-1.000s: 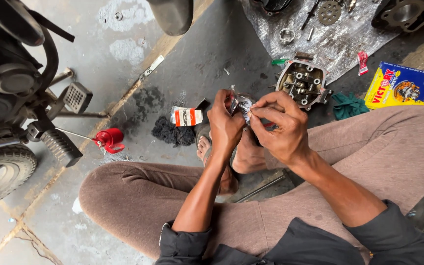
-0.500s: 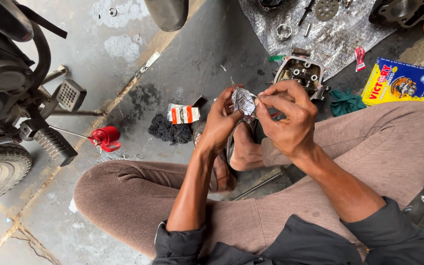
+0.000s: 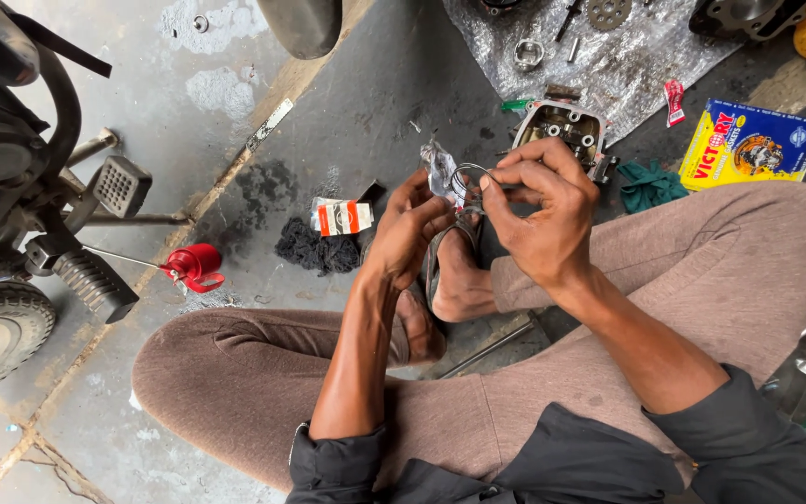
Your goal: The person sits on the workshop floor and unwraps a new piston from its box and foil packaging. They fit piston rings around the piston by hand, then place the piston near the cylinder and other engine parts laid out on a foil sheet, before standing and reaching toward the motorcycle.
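Fingers of the right hand are pinched on one thin metal ring; one crumpled clear wrapper is gripped by the left hand, centre frame.

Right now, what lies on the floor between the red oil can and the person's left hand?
In the head view, a small white-and-orange box and a dark rag.
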